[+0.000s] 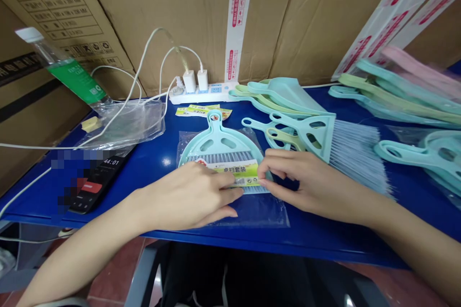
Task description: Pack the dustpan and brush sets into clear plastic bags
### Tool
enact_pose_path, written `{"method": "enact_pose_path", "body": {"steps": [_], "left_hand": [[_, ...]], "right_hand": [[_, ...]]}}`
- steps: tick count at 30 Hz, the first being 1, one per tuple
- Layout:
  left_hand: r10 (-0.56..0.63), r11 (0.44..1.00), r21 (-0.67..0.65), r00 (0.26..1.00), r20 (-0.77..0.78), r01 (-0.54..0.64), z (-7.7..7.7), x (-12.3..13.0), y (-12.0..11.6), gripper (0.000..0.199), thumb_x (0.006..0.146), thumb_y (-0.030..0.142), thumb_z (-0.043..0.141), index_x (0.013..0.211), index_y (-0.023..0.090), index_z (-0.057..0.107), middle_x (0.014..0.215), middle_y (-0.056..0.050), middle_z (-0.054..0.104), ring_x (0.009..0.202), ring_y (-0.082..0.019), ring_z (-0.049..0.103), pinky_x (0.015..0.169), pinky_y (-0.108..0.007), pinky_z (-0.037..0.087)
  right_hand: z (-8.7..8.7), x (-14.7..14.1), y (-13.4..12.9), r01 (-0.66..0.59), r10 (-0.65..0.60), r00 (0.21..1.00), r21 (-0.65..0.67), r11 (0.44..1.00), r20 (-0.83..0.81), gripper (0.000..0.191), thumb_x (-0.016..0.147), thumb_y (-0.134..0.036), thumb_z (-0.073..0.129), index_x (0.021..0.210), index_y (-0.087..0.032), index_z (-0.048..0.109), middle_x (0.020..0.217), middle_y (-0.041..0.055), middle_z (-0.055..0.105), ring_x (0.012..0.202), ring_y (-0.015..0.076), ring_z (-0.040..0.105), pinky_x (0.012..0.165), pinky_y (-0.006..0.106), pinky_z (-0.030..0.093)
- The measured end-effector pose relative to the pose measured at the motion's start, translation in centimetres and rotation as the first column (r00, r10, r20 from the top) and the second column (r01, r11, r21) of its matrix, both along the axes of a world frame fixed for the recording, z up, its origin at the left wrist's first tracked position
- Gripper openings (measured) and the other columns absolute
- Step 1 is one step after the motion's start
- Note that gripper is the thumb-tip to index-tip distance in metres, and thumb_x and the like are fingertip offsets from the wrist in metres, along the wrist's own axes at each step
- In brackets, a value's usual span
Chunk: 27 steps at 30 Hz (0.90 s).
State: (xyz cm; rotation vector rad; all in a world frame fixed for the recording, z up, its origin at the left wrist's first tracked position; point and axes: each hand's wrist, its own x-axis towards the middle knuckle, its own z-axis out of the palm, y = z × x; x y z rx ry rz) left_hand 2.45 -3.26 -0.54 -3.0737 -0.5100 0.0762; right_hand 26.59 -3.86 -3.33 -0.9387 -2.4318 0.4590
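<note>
A light-blue dustpan (215, 129) with a small brush (212, 157) on it lies on a clear plastic bag (252, 211) in front of me. Across the brush is a yellow-green and white label (239, 172). My left hand (201, 194) rests palm down over the label's left part, its fingers extended. At the label's right end, my right hand (291, 177) pinches the edge between thumb and fingertips.
Right of the dustpan are more brushes (356, 148) and stacked dustpans (291, 93). Spare labels (201, 111) lie before a power strip (225, 92). On the left are a phone (95, 184), a tilted bottle (74, 76), plastic bags (133, 124) and white cables. Cardboard stands behind.
</note>
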Motion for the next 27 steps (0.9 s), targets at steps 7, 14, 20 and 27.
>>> {"method": "enact_pose_path", "body": {"steps": [7,14,20,27], "left_hand": [[-0.008,1.0,0.024,1.0,0.0,0.008,-0.3,0.01,-0.14,0.022,0.097,0.03,0.057,0.11,0.015,0.066,0.093,-0.003,0.071,0.07,-0.019,0.069,0.058,-0.033,0.05],[0.093,0.994,0.047,0.991,0.1,-0.098,0.62,-0.42,-0.1,0.015,0.091,0.027,0.065,0.098,0.017,0.057,0.093,-0.004,0.066,0.073,-0.018,0.065,0.056,-0.028,0.044],[0.139,0.99,-0.011,0.988,-0.074,-0.14,-0.01,0.02,-0.16,0.007,0.092,0.02,0.061,0.093,0.018,0.054,0.083,-0.002,0.067,0.069,-0.02,0.067,0.055,-0.032,0.046],[0.107,0.993,-0.027,0.986,-0.131,-0.111,-0.09,0.16,-0.06,0.012,0.09,0.007,0.051,0.089,0.018,0.057,0.08,-0.001,0.068,0.064,-0.018,0.064,0.056,-0.031,0.046]], "right_hand": [[-0.04,-0.06,-0.07,-0.004,0.004,1.0,-0.035,0.999,0.004,0.019,0.094,-0.021,0.047,0.077,-0.022,0.055,0.066,-0.0033,0.047,0.054,0.0119,0.044,0.053,0.025,0.036],[-0.01,0.05,-0.15,-0.043,0.044,0.999,-0.079,0.996,0.021,0.019,0.095,-0.02,0.046,0.078,-0.022,0.056,0.071,-0.001,0.055,0.057,0.0122,0.049,0.054,0.026,0.038],[-0.07,0.07,-0.11,-0.061,0.067,0.997,-0.143,0.988,0.036,0.021,0.096,-0.024,0.047,0.077,-0.022,0.058,0.075,0.0006,0.059,0.062,0.0131,0.054,0.057,0.027,0.041],[-0.26,0.33,0.48,0.116,-0.117,0.993,-0.102,0.988,-0.006,0.019,0.095,-0.026,0.047,0.077,-0.024,0.051,0.054,-0.0082,0.035,0.045,0.011,0.036,0.048,0.026,0.031]]}}
